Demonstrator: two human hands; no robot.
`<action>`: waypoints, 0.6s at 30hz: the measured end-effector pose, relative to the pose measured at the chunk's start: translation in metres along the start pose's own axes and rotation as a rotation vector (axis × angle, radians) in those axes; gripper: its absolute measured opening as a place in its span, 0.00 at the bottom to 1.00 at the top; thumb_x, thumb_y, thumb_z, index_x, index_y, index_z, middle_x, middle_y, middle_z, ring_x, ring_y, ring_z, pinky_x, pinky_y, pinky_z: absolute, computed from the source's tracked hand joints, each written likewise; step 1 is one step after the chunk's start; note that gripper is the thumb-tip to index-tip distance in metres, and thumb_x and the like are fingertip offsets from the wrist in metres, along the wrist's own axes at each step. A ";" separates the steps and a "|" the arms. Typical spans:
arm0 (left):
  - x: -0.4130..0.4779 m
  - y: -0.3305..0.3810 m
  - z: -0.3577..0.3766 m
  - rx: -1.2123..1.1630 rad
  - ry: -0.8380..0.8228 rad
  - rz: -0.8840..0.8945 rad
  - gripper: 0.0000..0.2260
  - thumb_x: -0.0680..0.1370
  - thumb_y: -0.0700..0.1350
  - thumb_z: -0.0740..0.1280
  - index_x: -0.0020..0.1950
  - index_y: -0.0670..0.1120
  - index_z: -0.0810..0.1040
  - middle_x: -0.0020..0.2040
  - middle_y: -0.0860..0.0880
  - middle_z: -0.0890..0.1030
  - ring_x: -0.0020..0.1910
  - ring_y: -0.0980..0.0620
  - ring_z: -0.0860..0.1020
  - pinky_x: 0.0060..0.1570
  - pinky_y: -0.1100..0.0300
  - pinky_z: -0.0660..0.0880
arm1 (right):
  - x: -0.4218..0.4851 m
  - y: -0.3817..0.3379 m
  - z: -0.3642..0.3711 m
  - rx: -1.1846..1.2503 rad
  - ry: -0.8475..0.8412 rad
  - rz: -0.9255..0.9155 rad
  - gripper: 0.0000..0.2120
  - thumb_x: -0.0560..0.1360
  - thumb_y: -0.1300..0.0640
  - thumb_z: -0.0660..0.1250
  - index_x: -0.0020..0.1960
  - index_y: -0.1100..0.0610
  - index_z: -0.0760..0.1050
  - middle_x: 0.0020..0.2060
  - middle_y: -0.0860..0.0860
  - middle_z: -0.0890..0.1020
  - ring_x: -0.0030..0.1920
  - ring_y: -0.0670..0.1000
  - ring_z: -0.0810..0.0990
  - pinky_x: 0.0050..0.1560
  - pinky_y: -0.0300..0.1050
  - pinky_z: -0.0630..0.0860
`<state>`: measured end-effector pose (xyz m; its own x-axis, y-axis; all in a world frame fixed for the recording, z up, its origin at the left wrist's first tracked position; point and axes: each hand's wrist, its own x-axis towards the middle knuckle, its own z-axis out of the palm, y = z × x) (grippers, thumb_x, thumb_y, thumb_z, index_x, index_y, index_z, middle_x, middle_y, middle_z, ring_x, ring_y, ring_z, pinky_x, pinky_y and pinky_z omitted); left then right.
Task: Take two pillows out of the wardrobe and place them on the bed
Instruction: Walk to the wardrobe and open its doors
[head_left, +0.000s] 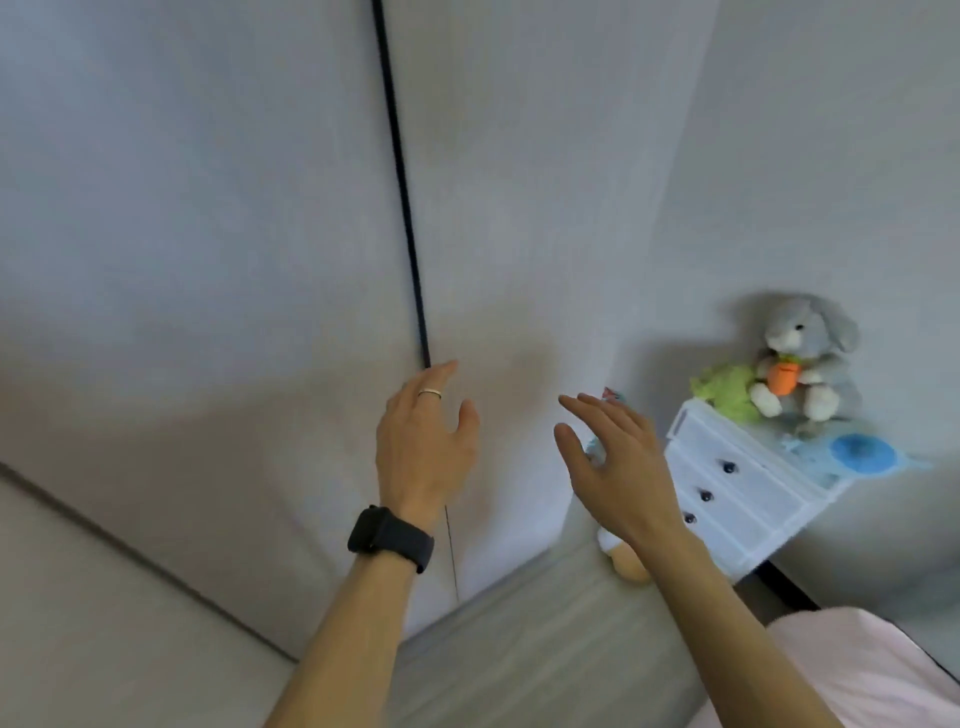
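Both splayed: left hand (423, 441), right hand (615, 462), facing wardrobe (208, 208).

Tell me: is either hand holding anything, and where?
Nothing is held. The left hand reaches, fingers straight, to the gap between the wardrobe doors; the right hand hangs open beside it.
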<state>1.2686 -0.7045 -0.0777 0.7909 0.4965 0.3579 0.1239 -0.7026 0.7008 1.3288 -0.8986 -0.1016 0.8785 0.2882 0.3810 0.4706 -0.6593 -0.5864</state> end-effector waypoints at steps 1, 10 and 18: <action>0.011 -0.005 -0.006 0.020 0.048 -0.009 0.20 0.80 0.49 0.65 0.73 0.53 0.70 0.70 0.52 0.73 0.69 0.50 0.70 0.68 0.51 0.69 | 0.017 -0.006 0.007 0.022 -0.031 -0.039 0.18 0.81 0.43 0.63 0.69 0.44 0.75 0.69 0.44 0.77 0.74 0.51 0.66 0.74 0.50 0.64; 0.073 -0.024 -0.016 0.325 0.618 0.166 0.15 0.78 0.46 0.68 0.64 0.49 0.80 0.69 0.45 0.74 0.68 0.44 0.71 0.63 0.45 0.71 | 0.139 -0.045 0.066 0.115 0.293 -0.579 0.16 0.79 0.54 0.68 0.66 0.55 0.79 0.72 0.56 0.73 0.75 0.61 0.65 0.74 0.52 0.65; 0.091 -0.013 0.002 0.313 0.725 0.055 0.20 0.77 0.51 0.69 0.66 0.45 0.77 0.77 0.40 0.62 0.79 0.38 0.56 0.70 0.36 0.62 | 0.203 -0.045 0.078 0.083 0.435 -0.785 0.25 0.77 0.50 0.69 0.73 0.53 0.73 0.75 0.62 0.66 0.76 0.65 0.63 0.70 0.69 0.64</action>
<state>1.3402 -0.6509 -0.0556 0.2260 0.5899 0.7752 0.3438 -0.7929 0.5031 1.4920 -0.7566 -0.0535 0.2013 0.3346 0.9206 0.9412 -0.3264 -0.0872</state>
